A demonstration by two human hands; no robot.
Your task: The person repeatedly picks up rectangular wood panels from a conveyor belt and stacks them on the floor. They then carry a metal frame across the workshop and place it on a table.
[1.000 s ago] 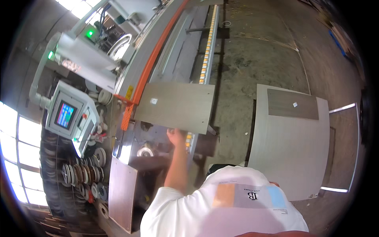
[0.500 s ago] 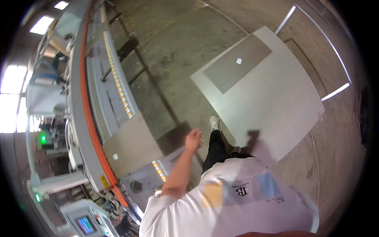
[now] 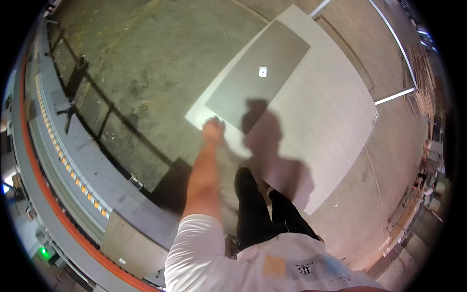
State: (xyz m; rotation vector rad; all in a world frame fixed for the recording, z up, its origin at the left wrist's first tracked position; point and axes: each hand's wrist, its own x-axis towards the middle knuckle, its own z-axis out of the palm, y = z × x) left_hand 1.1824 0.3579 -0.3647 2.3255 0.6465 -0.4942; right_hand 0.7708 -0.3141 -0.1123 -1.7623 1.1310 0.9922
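Through the head view I have the left hand [image 3: 213, 129] out ahead of the body, arm extended, over the near left edge of the large pale board [image 3: 326, 112]. Its fingers look bent inward; from my end I cannot tell whether they grip anything, nor whether they touch the board. The right hand is out of my view, so I cannot tell its state.

Nearest thing to the left hand: the darker rectangular panel [image 3: 252, 83], lying flat on the pale board, toward its left side, slanted with its far end to the right. A small white label [image 3: 262, 72] sits near its middle. I note the hand just beside the panel's near left corner. The wearer's shadow [image 3: 265, 131] falls across the panel's near end and onto the board.

At left, a long machine with an orange-red strip [image 3: 73, 236] and a row of yellow-and-white pieces [image 3: 73, 174]. A second panel [image 3: 134, 248] lies at its near end, well apart from the first. Upper right, I log a pale metal frame [image 3: 395, 96] beside the board.
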